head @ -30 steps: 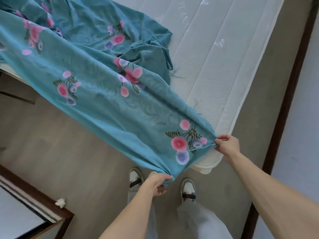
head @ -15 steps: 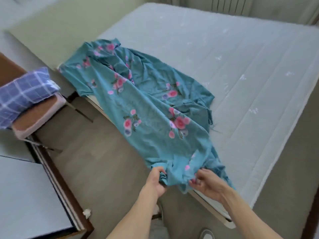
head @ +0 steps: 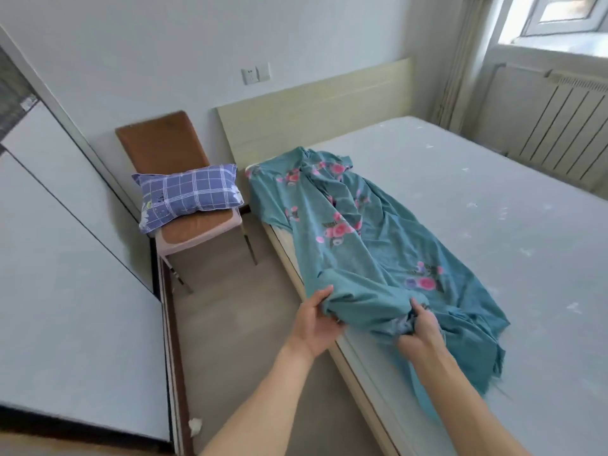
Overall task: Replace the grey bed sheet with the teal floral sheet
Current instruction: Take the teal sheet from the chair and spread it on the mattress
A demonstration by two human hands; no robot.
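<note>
The teal floral sheet (head: 358, 232) lies bunched in a long crumpled strip along the left side of the bare white mattress (head: 493, 225), from the headboard end down to me. My left hand (head: 317, 320) grips a gathered fold of it at the bed's left edge. My right hand (head: 419, 327) clutches another bunch of the same sheet just to the right, over the mattress. A ragged end of the sheet hangs near my right forearm. No grey sheet is in view.
A brown chair (head: 171, 172) with a blue checked pillow (head: 190, 194) stands left of the pale headboard (head: 316, 106). White cabinet panels (head: 65, 274) line the left. A radiator (head: 559, 126) sits under the window at the far right. A narrow floor strip runs beside the bed.
The view has lifted from the bed's foot corner to the whole bed. My hands have come closer together, and the stretched sheet has slackened into a bunch on the mattress.
</note>
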